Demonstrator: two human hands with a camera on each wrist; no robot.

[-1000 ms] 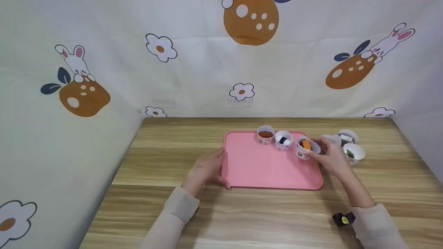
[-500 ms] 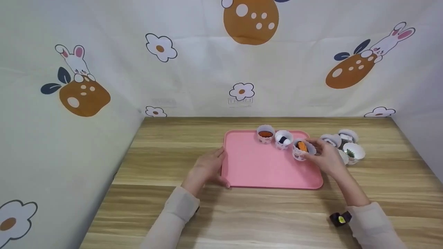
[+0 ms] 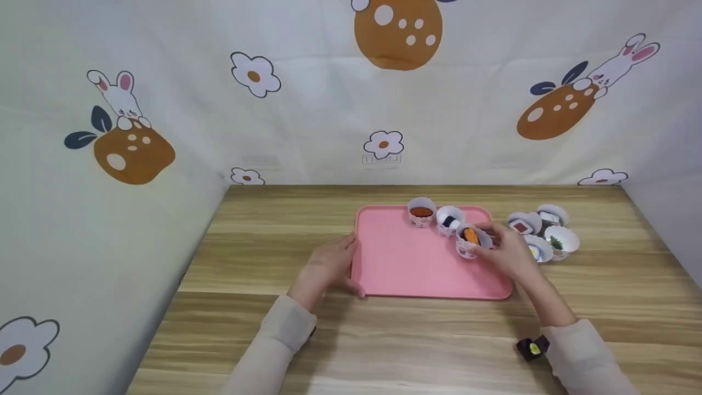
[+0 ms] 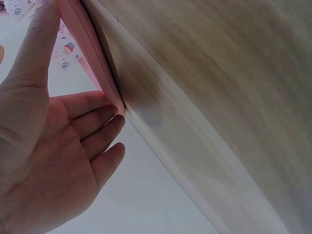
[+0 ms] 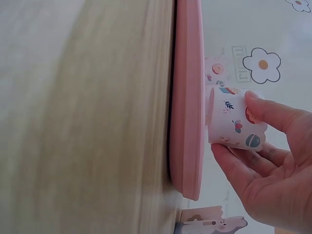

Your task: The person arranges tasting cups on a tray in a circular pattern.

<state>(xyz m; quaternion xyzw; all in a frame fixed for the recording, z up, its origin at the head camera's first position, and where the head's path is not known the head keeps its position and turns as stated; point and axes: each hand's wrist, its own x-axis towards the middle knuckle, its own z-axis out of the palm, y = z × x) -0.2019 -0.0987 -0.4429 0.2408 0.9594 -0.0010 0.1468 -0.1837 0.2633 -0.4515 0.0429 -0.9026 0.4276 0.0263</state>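
My left hand (image 3: 332,263) rests against the left edge and near corner of the pink tray (image 3: 417,274), fingers fairly straight and thumb spread from them, as the left wrist view shows. Over the tray's right part my right hand (image 3: 513,249) holds a patterned paper baking cup (image 3: 465,250) between thumb and fingers. Inside this cup lies an orange-topped toy sushi piece (image 3: 471,236). In the right wrist view the cup (image 5: 239,119) is close over the tray. Behind it stand a cup with a white and black piece (image 3: 448,231) and a cup with a reddish piece (image 3: 421,221).
Right of the tray, several more paper cups stand clustered, among them one with a green piece (image 3: 562,241) and one with a dark red piece (image 3: 525,224). Dark roll pieces (image 3: 531,349) lie beside my right sleeve. A patterned curtain (image 3: 307,120) backs the wooden table (image 3: 274,219).
My right hand has carried the cup with the orange piece leftward and slightly nearer, toward the cup with the white and black piece. My left hand has stayed at the tray's edge.
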